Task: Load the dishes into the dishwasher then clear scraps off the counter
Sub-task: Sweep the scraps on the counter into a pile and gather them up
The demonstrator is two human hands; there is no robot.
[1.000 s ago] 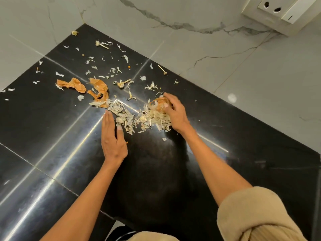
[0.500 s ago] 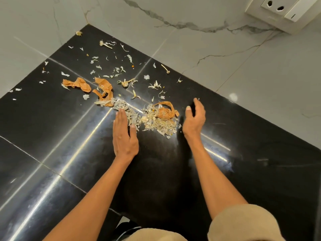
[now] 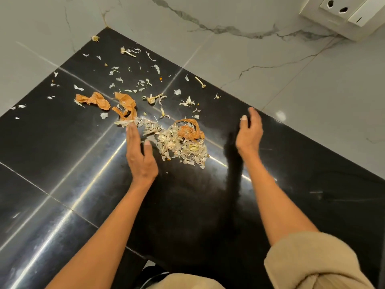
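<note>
Heap of pale scraps (image 3: 181, 147) mid-counter (image 3: 62, 184), its long axis slanting from far-left to near-right, orange peel (image 3: 189, 130) on top, left hand (image 3: 139, 155) flat with straight fingers touching its left edge, right hand (image 3: 249, 130) relaxed and empty beside it, looser scraps toward the back corner, unlabelled wall socket (image 3: 341, 13).

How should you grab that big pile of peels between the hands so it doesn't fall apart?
Probably not by pinching the top. The pile of peels is loose flakes lying flat on the black counter, so cup it from both sides. The left hand slides in low from the left, the right hand from the right. Both are open and flank it, and they squeeze at the base.
</note>
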